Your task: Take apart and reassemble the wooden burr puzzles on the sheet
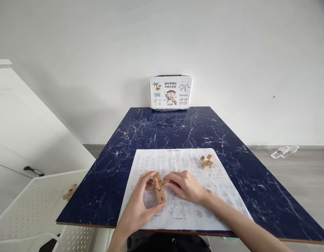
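One printed paper sheet (pixel 183 224) lies on one dark blue marbled table (pixel 151 133), and two hands work above its near half. Held between them, just over the sheet left of its middle, is one wooden puzzle (pixel 159 190) of interlocking bars; one bar bears the figure 2, and at least one other crosses it, though the fingers hide too much to count them all. The left hand (pixel 137 201) is clamped around the puzzle, its thumb at the near end of the numbered bar and its fingers near the far end. The right hand (pixel 185 185) has thumb and fingers together on the tip of one crossing bar, at the puzzle's right side. On the sheet's far right part sits one small wooden burr (pixel 207 161), touched by neither hand. Well beyond the sheet stands one white case (pixel 171 92) with cartoon pictures. Left of the sheet, lower than the tabletop, is one white perforated basket (pixel 46 185), with one wooden cluster (pixel 70 192) at its table side.
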Demonstrator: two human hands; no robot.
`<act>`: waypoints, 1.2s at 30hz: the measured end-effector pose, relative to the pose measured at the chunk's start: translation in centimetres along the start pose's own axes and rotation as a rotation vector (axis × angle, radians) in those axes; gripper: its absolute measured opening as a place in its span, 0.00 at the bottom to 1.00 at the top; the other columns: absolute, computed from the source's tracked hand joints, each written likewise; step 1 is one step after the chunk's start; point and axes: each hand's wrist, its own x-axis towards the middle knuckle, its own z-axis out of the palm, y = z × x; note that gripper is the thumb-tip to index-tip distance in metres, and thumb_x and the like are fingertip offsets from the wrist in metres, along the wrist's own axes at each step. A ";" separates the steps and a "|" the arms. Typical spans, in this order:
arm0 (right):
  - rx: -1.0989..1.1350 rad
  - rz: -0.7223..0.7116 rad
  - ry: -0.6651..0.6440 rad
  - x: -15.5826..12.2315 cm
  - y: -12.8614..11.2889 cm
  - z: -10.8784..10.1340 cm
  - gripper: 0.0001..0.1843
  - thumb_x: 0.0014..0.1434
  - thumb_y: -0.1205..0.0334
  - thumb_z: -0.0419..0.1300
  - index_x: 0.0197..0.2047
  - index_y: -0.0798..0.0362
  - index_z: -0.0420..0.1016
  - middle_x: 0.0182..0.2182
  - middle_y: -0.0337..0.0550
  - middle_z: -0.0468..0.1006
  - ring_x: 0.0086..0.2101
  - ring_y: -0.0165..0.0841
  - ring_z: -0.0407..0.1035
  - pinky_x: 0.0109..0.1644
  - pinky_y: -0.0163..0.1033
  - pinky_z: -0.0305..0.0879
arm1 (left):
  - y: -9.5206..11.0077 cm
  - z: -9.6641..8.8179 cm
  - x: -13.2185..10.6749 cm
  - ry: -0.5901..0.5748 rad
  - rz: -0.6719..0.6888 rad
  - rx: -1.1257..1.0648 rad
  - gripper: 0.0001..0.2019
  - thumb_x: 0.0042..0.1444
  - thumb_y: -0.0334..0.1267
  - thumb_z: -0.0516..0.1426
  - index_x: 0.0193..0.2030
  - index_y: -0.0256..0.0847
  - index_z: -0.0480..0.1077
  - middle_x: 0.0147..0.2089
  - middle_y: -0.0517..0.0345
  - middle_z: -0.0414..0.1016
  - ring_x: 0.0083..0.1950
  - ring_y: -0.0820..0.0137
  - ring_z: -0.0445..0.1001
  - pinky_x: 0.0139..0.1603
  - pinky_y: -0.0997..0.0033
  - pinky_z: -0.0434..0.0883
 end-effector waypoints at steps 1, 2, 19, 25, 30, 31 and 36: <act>-0.007 -0.007 0.002 0.0 0.0 0.0 0.15 0.79 0.55 0.50 0.50 0.51 0.75 0.39 0.43 0.84 0.31 0.32 0.75 0.34 0.36 0.65 | 0.0 0.0 0.0 0.001 -0.003 0.006 0.41 0.56 0.35 0.69 0.73 0.61 0.59 0.74 0.53 0.63 0.70 0.48 0.70 0.69 0.45 0.74; -0.019 -0.013 0.005 -0.1 0.1 0.1 0.15 0.79 0.55 0.49 0.50 0.51 0.75 0.38 0.43 0.83 0.30 0.32 0.75 0.34 0.36 0.64 | 0.0 0.0 0.0 0.000 -0.005 0.009 0.41 0.56 0.35 0.69 0.73 0.61 0.59 0.74 0.53 0.64 0.70 0.49 0.71 0.69 0.45 0.74; -0.085 -0.035 0.079 -0.2 -0.5 0.8 0.12 0.80 0.57 0.49 0.48 0.50 0.72 0.33 0.40 0.79 0.25 0.31 0.70 0.29 0.38 0.59 | -1.2 0.3 -0.3 0.050 -0.032 0.012 0.43 0.55 0.39 0.71 0.73 0.63 0.58 0.73 0.54 0.66 0.69 0.47 0.72 0.68 0.42 0.75; 0.019 -0.043 0.021 -0.3 -0.2 0.3 0.15 0.81 0.57 0.47 0.48 0.51 0.72 0.35 0.40 0.78 0.27 0.29 0.69 0.29 0.36 0.60 | -1.1 0.4 -0.4 0.020 -0.030 0.026 0.43 0.59 0.39 0.69 0.76 0.62 0.55 0.77 0.52 0.61 0.75 0.44 0.64 0.70 0.40 0.72; 0.082 -0.051 0.021 -0.6 -0.2 0.0 0.14 0.81 0.55 0.48 0.50 0.50 0.72 0.35 0.38 0.77 0.27 0.29 0.69 0.30 0.35 0.60 | -1.1 0.4 -0.6 0.015 0.015 0.010 0.39 0.64 0.42 0.66 0.77 0.63 0.54 0.79 0.53 0.58 0.77 0.46 0.61 0.69 0.46 0.73; 0.080 -0.054 0.023 -0.6 -0.3 0.0 0.14 0.81 0.56 0.48 0.50 0.50 0.72 0.35 0.38 0.77 0.27 0.29 0.69 0.30 0.35 0.60 | -1.1 0.4 -0.6 0.017 0.018 0.001 0.39 0.64 0.42 0.67 0.77 0.63 0.55 0.79 0.53 0.58 0.77 0.46 0.62 0.69 0.47 0.73; 0.001 -0.151 0.063 -0.6 -1.0 0.0 0.14 0.81 0.58 0.47 0.54 0.50 0.72 0.36 0.40 0.79 0.28 0.30 0.72 0.31 0.36 0.64 | -0.7 0.4 -0.4 0.005 -0.057 -0.029 0.46 0.55 0.35 0.71 0.75 0.65 0.57 0.76 0.53 0.62 0.73 0.47 0.67 0.69 0.48 0.73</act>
